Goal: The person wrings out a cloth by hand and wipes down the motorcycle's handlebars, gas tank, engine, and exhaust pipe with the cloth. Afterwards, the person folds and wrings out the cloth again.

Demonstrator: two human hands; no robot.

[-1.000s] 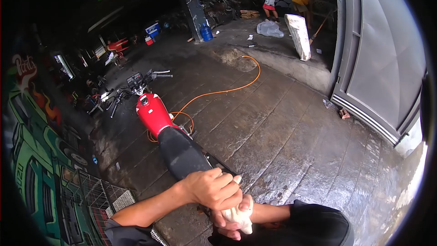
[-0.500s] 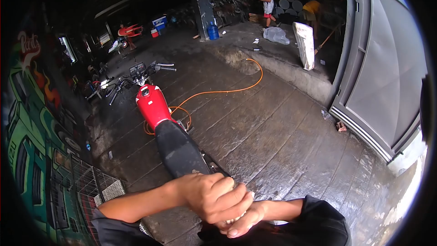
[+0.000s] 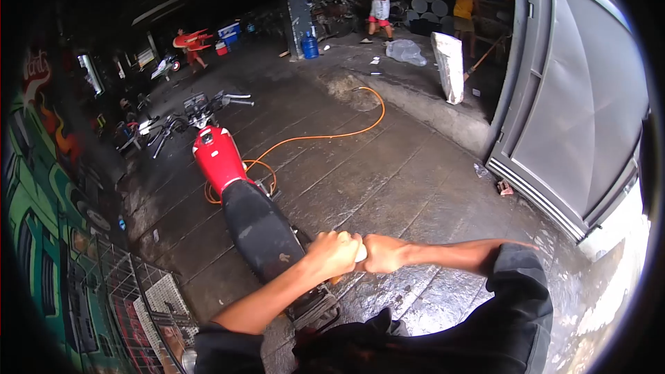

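My left hand (image 3: pixel 335 252) and my right hand (image 3: pixel 383 253) are closed in fists, pressed together over the rear of the motorcycle. Both grip a pale, whitish cloth-like item (image 3: pixel 361 253); only a small piece of it shows between the fists. Just beyond and to the left of the hands is the black seat (image 3: pixel 260 228) of the motorcycle, with its red fuel tank (image 3: pixel 216 156) farther forward. An orange hose (image 3: pixel 312 138) curves over the wet floor beside the motorcycle.
A grey metal gate (image 3: pixel 582 97) stands at the right. A wire cage (image 3: pixel 131 298) is at the lower left. Beyond the raised ledge are a white block (image 3: pixel 448 69), a plastic bag (image 3: pixel 406 52) and people. Another person carries a red object (image 3: pixel 192 40) farther back.
Both hands have moved up and forward, away from my body, and the right forearm is more extended. The whitish item is less visible. The person in the white top has moved left.
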